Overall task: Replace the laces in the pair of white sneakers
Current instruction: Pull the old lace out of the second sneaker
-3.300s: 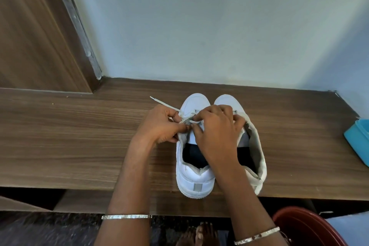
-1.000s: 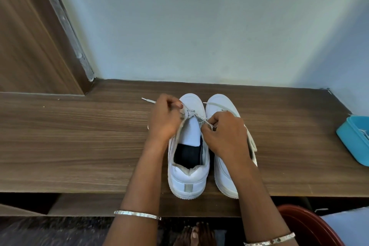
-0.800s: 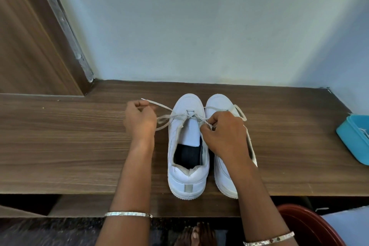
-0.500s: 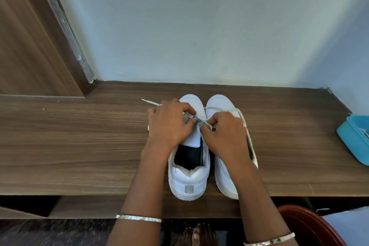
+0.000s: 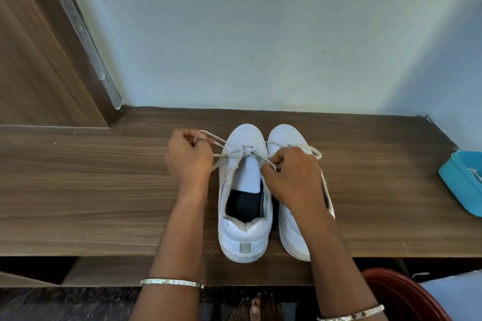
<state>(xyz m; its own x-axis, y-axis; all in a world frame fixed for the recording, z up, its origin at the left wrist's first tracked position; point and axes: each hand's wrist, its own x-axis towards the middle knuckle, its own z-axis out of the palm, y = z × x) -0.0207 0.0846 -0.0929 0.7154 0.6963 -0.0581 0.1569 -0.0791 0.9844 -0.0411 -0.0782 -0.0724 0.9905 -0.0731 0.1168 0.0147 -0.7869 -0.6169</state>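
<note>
Here the left hand (image 5: 189, 159) grips one lace (image 5: 220, 140) end, drawn sideways; the right hand (image 5: 292, 180) pinches the other end at the eyelets of the open sneaker (image 5: 245, 232) on the bench (image 5: 91, 190). Pull both ends evenly, keeping the lace flat.

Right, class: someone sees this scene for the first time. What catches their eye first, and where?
The white sneakers stand side by side in the middle of the shelf, toes to the wall. The left hand grips a lace stretched to their left, while the right hand pinches lace at the left shoe's eyelets. A blue tub sits at the shelf's right end.
</note>
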